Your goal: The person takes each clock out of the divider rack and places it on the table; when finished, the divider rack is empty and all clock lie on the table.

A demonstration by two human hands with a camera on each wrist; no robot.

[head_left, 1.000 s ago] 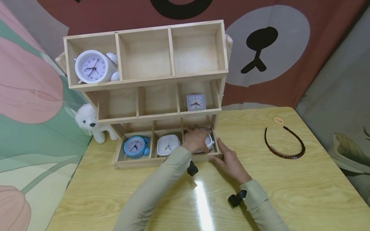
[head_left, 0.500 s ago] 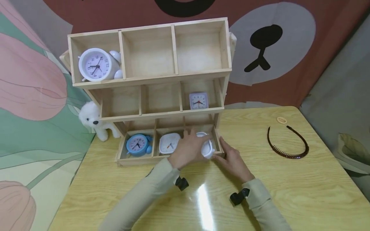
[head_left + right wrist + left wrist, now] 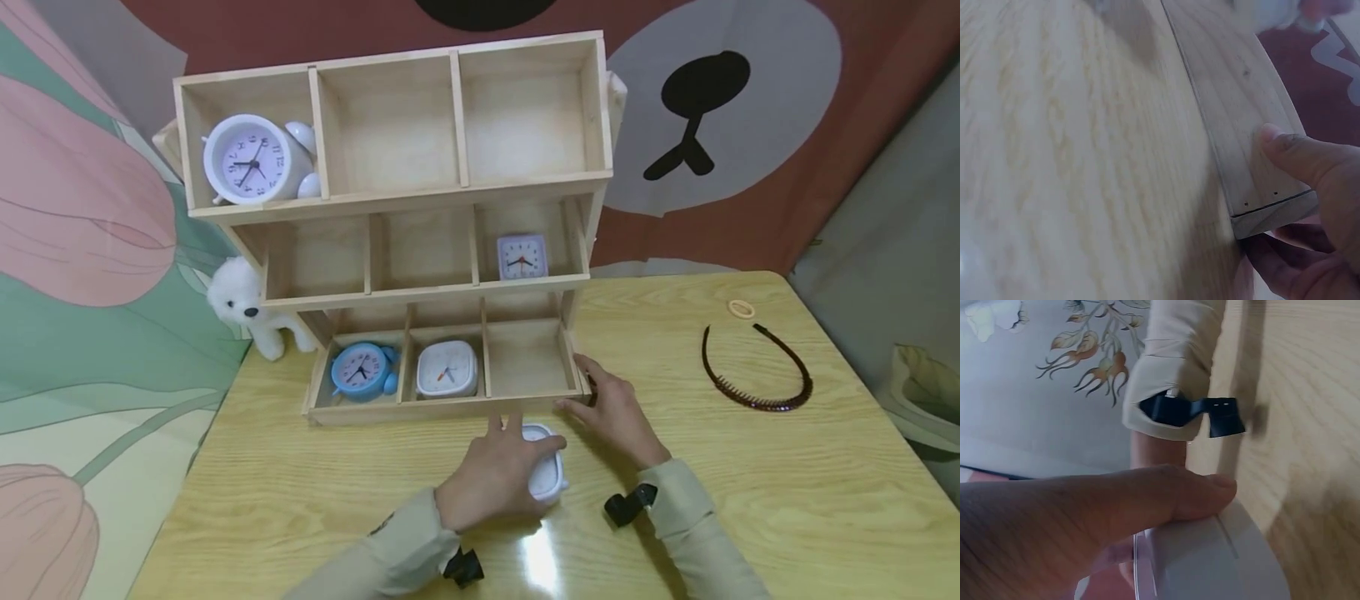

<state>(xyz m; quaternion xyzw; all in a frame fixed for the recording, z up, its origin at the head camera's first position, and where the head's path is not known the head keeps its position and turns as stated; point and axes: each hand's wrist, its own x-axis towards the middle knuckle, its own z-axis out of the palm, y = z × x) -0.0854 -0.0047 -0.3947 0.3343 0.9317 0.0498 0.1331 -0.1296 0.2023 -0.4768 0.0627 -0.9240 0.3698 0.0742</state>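
Note:
In the head view, the left hand (image 3: 495, 475) grips a white clock (image 3: 546, 467) in front of the wooden shelf's bottom tier (image 3: 450, 408). The left wrist view shows its thumb (image 3: 1172, 494) lying on the white clock casing (image 3: 1210, 556). At the bottom tier's front right corner, the right hand (image 3: 618, 417) holds the wood; the right wrist view has its thumb on the front board (image 3: 1229, 106) and other fingers round the end. A blue clock (image 3: 362, 371) and a white square clock (image 3: 447, 369) lie in the bottom tier's left and middle compartments.
A white round clock (image 3: 247, 160) sits in the top left compartment, a small square clock (image 3: 522, 256) in the middle tier's right one. A white toy dog (image 3: 243, 300) stands left of the shelf. A dark headband (image 3: 761, 404) and a ring (image 3: 741, 309) lie right.
The left hand has lifted the white clock out of the bottom right compartment and brought it toward the table's front. The right hand stays at the shelf corner.

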